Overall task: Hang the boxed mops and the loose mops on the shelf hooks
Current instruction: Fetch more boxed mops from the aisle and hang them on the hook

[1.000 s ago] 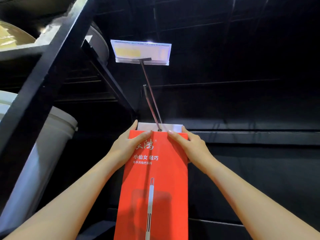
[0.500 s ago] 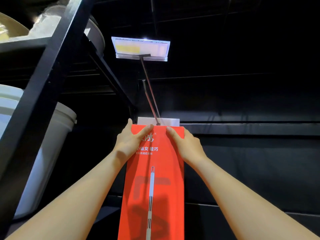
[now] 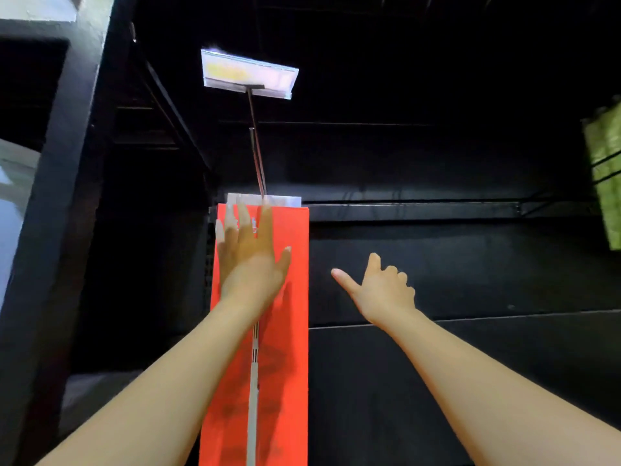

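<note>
The red boxed mop [image 3: 290,331] stands upright in front of the black back panel [image 3: 437,270], just to 9 o'clock of the centre; its lower end is cut off by the bottom edge, and a printed white mop handle runs down its front. At its top a white tab [image 3: 285,200] shows above the red card; the two thin wires of the hook [image 3: 258,163] come down from 12 o'clock and meet this tab; whether a wire passes through a hole there I cannot tell, because the fingertips and the blur cover the place. At the outer end of the hook a price label holder [image 3: 250,74] sits tilted; its print is too blurred to read.

The left hand [image 3: 250,264] lies flat on the upper front of the box; its fingers [image 3: 247,223] are straight and slightly spread, pointing to 12 o'clock, and they grip nothing; motion blur smears them. The right hand [image 3: 383,290] is at 3 o'clock of the box, apart from it; the thumb points to 10 o'clock, the other fingers are loosely curled and hold nothing.

At 9 o'clock a black upright post [image 3: 57,213] hides part of a pale, blurred thing [image 3: 13,183] that I cannot identify; at 3 o'clock a green thing [image 3: 605,176] is cut off by the frame edge.
</note>
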The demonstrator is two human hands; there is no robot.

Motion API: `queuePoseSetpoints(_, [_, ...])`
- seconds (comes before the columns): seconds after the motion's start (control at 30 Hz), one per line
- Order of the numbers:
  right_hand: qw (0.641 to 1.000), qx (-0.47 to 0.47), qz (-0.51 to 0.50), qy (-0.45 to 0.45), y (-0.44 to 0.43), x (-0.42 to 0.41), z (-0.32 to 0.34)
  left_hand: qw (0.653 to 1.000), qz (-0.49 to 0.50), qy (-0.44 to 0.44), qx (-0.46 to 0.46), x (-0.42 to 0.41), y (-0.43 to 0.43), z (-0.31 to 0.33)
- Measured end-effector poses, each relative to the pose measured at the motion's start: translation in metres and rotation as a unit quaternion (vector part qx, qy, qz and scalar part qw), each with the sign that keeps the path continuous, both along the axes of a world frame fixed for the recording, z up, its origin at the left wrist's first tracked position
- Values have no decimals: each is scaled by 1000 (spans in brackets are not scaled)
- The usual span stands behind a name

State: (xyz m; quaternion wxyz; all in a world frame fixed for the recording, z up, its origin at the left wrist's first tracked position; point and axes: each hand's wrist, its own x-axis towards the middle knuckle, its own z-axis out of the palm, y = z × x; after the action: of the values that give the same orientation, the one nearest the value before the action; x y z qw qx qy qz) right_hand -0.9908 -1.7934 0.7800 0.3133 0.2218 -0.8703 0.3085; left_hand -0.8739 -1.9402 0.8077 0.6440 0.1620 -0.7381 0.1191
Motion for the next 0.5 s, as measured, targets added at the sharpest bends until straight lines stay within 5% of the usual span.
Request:
queuePoseSetpoints(0.23, [975, 120, -183, -37, 118, 14, -74, 983, -80, -128, -104, -50, 74, -83])
queuePoseSetpoints(0.5, [921, 227, -301, -99, 290, 63, -143, 931, -170, -323, 0, -65, 214, -169])
